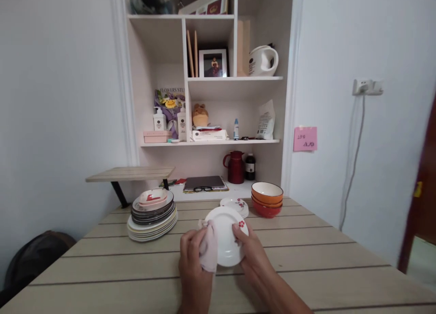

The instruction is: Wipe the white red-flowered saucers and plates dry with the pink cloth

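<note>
A white plate point(225, 241) with a red flower on its rim is held tilted up over the table. My right hand point(254, 252) grips its right edge, thumb on the face and fingers behind. In my left hand point(195, 255) is a pale pink cloth point(209, 250), pressed against the plate's left edge; the fingers are wrapped round it. Just behind the plate lies a small stack of flowered white plates point(235, 206). To its right stand stacked orange and red bowls point(267, 200).
On the table's point(136, 277) left is a tall stack of plates point(153, 218) topped by small dishes, near a raised wooden stand point(131, 173). Behind are a laptop point(204, 182) with glasses on it, a red jug point(235, 167), a dark bottle point(250, 167) and shelves.
</note>
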`<state>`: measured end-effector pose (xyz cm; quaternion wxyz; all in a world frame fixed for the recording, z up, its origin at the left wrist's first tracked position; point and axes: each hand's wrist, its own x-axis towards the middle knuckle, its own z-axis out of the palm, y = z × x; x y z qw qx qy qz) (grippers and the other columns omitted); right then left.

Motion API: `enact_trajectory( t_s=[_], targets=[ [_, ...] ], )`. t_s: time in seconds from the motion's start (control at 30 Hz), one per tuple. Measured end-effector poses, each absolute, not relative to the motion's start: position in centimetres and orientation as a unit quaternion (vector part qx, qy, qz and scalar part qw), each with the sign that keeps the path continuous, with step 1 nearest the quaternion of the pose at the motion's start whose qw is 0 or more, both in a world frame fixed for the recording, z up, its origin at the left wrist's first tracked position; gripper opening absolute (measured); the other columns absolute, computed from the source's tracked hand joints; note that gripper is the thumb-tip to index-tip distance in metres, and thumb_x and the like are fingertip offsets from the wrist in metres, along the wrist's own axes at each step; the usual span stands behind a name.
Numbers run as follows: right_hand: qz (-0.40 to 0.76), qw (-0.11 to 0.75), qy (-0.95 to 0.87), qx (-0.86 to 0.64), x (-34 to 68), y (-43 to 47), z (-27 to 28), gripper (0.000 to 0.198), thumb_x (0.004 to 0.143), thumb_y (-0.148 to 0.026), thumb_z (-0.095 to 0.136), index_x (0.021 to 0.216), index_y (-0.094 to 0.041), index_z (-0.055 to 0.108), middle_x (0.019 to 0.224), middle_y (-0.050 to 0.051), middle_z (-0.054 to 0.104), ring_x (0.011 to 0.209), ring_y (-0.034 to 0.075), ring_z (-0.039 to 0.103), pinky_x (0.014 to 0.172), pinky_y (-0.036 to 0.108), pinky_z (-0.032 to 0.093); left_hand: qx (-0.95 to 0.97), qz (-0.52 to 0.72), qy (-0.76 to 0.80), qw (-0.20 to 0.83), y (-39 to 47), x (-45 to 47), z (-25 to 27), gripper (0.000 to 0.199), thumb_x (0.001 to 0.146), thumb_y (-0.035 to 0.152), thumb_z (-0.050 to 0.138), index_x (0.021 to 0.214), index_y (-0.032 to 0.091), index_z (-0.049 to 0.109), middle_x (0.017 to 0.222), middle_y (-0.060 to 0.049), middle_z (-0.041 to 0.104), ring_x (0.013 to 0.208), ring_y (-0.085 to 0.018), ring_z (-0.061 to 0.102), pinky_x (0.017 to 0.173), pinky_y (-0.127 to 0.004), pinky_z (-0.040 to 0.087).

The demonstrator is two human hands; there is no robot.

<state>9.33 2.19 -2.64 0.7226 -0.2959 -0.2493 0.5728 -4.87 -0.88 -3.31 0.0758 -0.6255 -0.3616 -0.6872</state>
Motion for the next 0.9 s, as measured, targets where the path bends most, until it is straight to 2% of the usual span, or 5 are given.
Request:
enact_trajectory(
  t_s=[0.2, 0.43, 0.63, 0.73, 0.9],
  targets=[
    [0.623, 0.644, -0.321, -0.306, 8.1, 0.7, -2.8, 0.051, 0.061, -0.033, 0.084, 0.105, -0.018, 0.064, 0.08, 0.004, 0.077, 0.066, 0.021, 0.069, 0.059, 0.029, 0.051, -0.545, -0.697, -0.436, 0.168, -0.2, -6.0, -2.4, 0.041, 0.077, 0.011, 0.059, 0.117, 0.021, 0.058, 0.113, -0.01, 0.049, 0.104, -0.023, 0.054, 0.088, -0.037, 0.051],
    [0.615, 0.677, -0.289, -0.282, 8.9, 1.6, -2.8, 0.043, 0.061, -0.031, 0.084, 0.099, -0.017, 0.068, 0.079, 0.005, 0.078, 0.063, 0.019, 0.068, 0.059, 0.029, 0.052, -0.797, -0.418, -0.414, 0.135, -0.4, -4.1, -3.6, 0.049, 0.07, 0.002, 0.057, 0.11, 0.029, 0.066, 0.126, -0.008, 0.055, 0.118, -0.031, 0.049, 0.099, -0.053, 0.042],
    [0.586, 0.73, -0.204, -0.288, 10.8, 2.9, -2.5, 0.034, 0.058, -0.023, 0.084, 0.088, -0.02, 0.068, 0.075, 0.002, 0.077, 0.067, 0.02, 0.069, 0.067, 0.031, 0.055, -0.908, -0.281, -0.309, 0.026, -1.8, -2.9, -3.9, 0.073, 0.077, 0.046, 0.069, 0.144, 0.031, 0.041, 0.154, -0.011, 0.033, 0.137, -0.038, 0.033, 0.108, -0.058, 0.035],
    [0.606, 0.714, -0.207, -0.284, 10.5, 2.6, -2.5, 0.032, 0.062, -0.024, 0.082, 0.091, -0.02, 0.068, 0.076, 0.002, 0.077, 0.07, 0.021, 0.07, 0.068, 0.031, 0.055, -0.9, -0.304, -0.309, 0.039, -1.0, -3.4, -3.9, 0.057, 0.089, 0.047, 0.054, 0.143, 0.031, 0.041, 0.15, -0.01, 0.039, 0.134, -0.032, 0.038, 0.107, -0.054, 0.037],
    [0.641, 0.671, -0.254, -0.273, 9.4, 1.7, -2.8, 0.031, 0.068, -0.027, 0.078, 0.097, -0.021, 0.067, 0.081, 0.002, 0.076, 0.068, 0.017, 0.068, 0.058, 0.026, 0.051, -0.83, -0.394, -0.383, 0.095, 0.7, -3.6, -4.5, 0.041, 0.092, 0.021, 0.05, 0.133, 0.027, 0.05, 0.128, -0.009, 0.056, 0.116, -0.024, 0.052, 0.097, -0.046, 0.046]
  ],
)
